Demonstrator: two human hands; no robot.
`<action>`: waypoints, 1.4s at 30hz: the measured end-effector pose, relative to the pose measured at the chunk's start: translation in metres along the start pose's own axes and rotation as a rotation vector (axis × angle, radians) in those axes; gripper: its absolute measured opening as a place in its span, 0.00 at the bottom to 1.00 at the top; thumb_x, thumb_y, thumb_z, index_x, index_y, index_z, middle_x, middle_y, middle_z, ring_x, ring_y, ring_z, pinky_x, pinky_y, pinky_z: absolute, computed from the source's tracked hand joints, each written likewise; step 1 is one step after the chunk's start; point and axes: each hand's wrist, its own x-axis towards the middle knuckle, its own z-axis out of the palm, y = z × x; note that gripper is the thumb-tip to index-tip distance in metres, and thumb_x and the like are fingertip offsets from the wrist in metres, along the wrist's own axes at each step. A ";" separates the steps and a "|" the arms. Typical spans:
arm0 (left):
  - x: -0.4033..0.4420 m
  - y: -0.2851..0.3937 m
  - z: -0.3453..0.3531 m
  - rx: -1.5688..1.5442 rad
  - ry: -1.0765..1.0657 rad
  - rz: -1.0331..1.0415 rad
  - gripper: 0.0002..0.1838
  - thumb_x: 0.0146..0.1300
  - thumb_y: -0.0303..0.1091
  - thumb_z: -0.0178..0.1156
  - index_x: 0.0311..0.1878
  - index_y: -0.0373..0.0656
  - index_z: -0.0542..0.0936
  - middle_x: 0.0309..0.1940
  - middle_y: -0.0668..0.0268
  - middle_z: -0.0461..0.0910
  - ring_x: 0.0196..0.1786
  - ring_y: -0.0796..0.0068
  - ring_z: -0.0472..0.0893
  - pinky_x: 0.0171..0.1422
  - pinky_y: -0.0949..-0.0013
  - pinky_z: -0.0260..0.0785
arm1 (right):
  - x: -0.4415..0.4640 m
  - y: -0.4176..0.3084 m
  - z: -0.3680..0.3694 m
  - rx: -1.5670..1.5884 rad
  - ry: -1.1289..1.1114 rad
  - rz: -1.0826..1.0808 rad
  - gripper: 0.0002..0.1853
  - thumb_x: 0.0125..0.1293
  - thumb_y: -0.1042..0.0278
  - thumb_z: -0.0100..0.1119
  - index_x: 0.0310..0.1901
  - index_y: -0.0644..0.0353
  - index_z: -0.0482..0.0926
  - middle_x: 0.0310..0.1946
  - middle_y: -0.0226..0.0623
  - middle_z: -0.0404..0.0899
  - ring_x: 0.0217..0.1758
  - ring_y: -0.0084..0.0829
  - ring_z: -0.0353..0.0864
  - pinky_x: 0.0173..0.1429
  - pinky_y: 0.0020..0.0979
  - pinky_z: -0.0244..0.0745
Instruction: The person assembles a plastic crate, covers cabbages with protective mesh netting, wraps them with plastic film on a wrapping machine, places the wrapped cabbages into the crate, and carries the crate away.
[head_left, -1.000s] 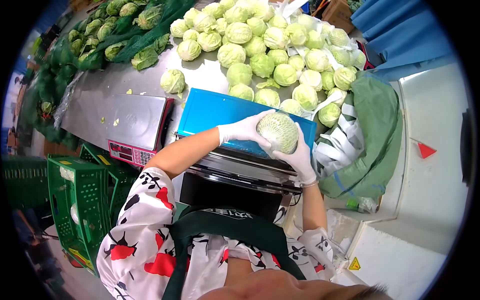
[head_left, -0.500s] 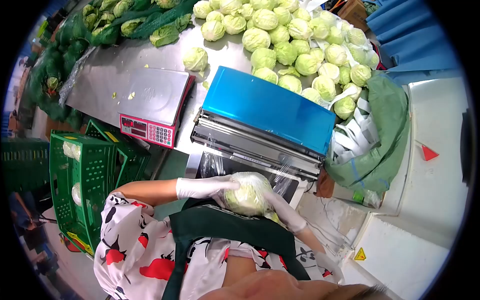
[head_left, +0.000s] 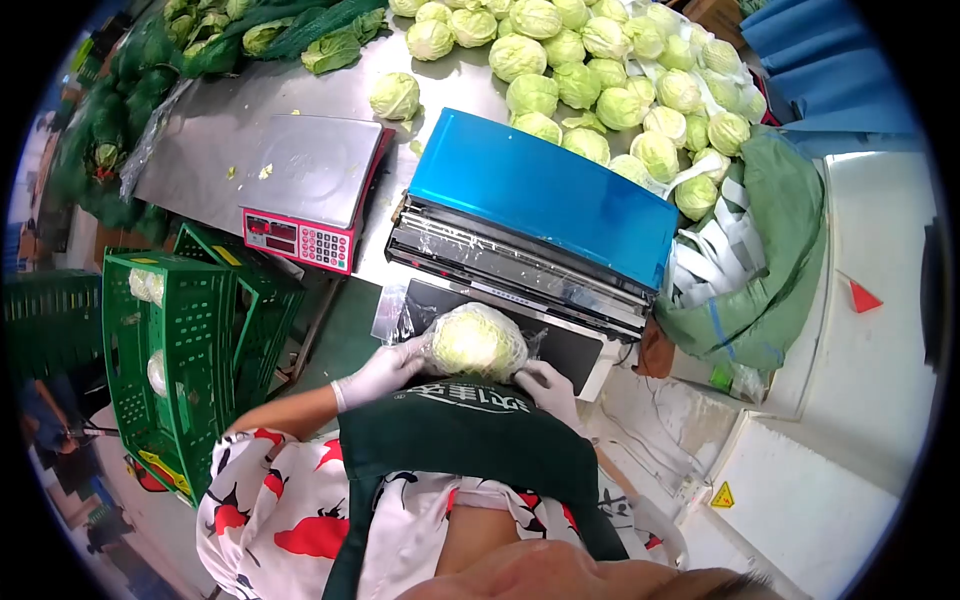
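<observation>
The left hand [head_left: 388, 370] is grasping the near left side of the cabbage [head_left: 478, 340]; the right hand [head_left: 550, 393] is resting, curled, by the opposite side, but whether it is gripping plastic film [head_left: 389, 312] is unclear. Between the hands, the cabbage is presumably being steadied from both sides. A wrapping machine [head_left: 545, 195] is standing beyond them, conveniently reachable.
</observation>
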 end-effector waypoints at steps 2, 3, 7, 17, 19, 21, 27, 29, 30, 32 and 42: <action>0.003 -0.013 0.000 0.450 0.301 0.372 0.22 0.71 0.29 0.55 0.67 0.48 0.74 0.38 0.54 0.84 0.39 0.68 0.86 0.46 0.67 0.79 | -0.008 0.002 0.014 -0.236 0.325 -0.173 0.09 0.73 0.70 0.56 0.46 0.67 0.81 0.31 0.34 0.84 0.35 0.21 0.83 0.43 0.23 0.76; 0.003 -0.019 0.005 0.049 0.264 0.150 0.18 0.74 0.30 0.53 0.65 0.46 0.75 0.28 0.64 0.81 0.29 0.74 0.81 0.38 0.69 0.77 | -0.005 0.000 0.016 -0.132 0.412 -0.182 0.11 0.74 0.68 0.54 0.38 0.66 0.81 0.20 0.31 0.78 0.24 0.19 0.77 0.32 0.23 0.73; 0.007 0.012 -0.016 -0.609 0.371 -0.094 0.16 0.80 0.38 0.46 0.61 0.46 0.78 0.18 0.80 0.65 0.19 0.92 0.63 0.22 0.82 0.56 | -0.007 -0.025 -0.005 0.238 0.457 0.076 0.18 0.77 0.57 0.52 0.33 0.62 0.78 0.18 0.28 0.75 0.21 0.22 0.73 0.27 0.30 0.66; 0.054 -0.091 0.095 0.361 -0.215 0.346 0.13 0.60 0.43 0.63 0.39 0.42 0.82 0.29 0.54 0.83 0.31 0.49 0.83 0.38 0.54 0.77 | 0.038 0.147 0.062 -0.772 0.138 0.073 0.14 0.72 0.63 0.46 0.39 0.64 0.79 0.35 0.41 0.81 0.40 0.35 0.79 0.45 0.39 0.70; 0.054 -0.077 0.069 0.512 -0.084 0.450 0.10 0.62 0.39 0.60 0.42 0.45 0.82 0.24 0.54 0.80 0.28 0.52 0.83 0.35 0.54 0.76 | 0.054 0.111 0.071 -0.696 0.149 -0.051 0.12 0.70 0.67 0.46 0.41 0.65 0.78 0.37 0.41 0.80 0.42 0.36 0.78 0.49 0.39 0.69; 0.062 -0.060 0.045 0.425 0.114 0.649 0.13 0.65 0.35 0.58 0.51 0.46 0.80 0.20 0.57 0.77 0.24 0.56 0.81 0.32 0.56 0.75 | 0.064 0.061 0.080 -0.615 0.170 -0.192 0.11 0.68 0.70 0.46 0.43 0.65 0.77 0.40 0.42 0.78 0.45 0.36 0.77 0.52 0.39 0.68; 0.049 0.098 -0.033 -0.624 0.505 0.460 0.31 0.70 0.28 0.58 0.75 0.40 0.63 0.27 0.76 0.69 0.31 0.86 0.70 0.43 0.77 0.68 | 0.066 -0.103 0.110 -0.502 0.312 -0.685 0.13 0.63 0.80 0.45 0.47 0.67 0.74 0.47 0.43 0.75 0.53 0.39 0.74 0.61 0.39 0.66; 0.064 0.081 -0.028 -0.892 0.353 0.549 0.28 0.74 0.39 0.55 0.72 0.37 0.64 0.43 0.65 0.80 0.44 0.77 0.79 0.59 0.70 0.71 | 0.059 -0.150 0.112 -0.494 0.414 -0.840 0.15 0.61 0.83 0.45 0.49 0.68 0.74 0.49 0.43 0.74 0.55 0.40 0.73 0.64 0.38 0.66; 0.061 0.064 -0.026 -1.089 0.089 0.381 0.26 0.75 0.43 0.54 0.69 0.37 0.68 0.47 0.62 0.81 0.48 0.75 0.80 0.62 0.67 0.71 | 0.056 -0.171 0.111 -0.494 0.476 -0.921 0.16 0.60 0.85 0.45 0.50 0.68 0.73 0.50 0.43 0.73 0.57 0.40 0.72 0.66 0.38 0.65; 0.051 0.040 -0.026 -1.434 -0.468 0.021 0.26 0.76 0.50 0.51 0.63 0.37 0.76 0.56 0.56 0.82 0.56 0.69 0.82 0.67 0.61 0.70 | 0.049 -0.215 0.103 -0.534 0.638 -1.137 0.18 0.60 0.87 0.45 0.53 0.70 0.72 0.52 0.44 0.74 0.59 0.41 0.72 0.69 0.38 0.64; -0.116 -0.069 -0.171 -1.930 0.460 0.675 0.23 0.69 0.49 0.54 0.57 0.41 0.80 0.56 0.52 0.82 0.57 0.51 0.82 0.66 0.44 0.71 | 0.008 -0.381 0.049 -0.239 0.464 -1.269 0.19 0.72 0.57 0.52 0.53 0.64 0.79 0.55 0.49 0.77 0.56 0.41 0.75 0.64 0.54 0.68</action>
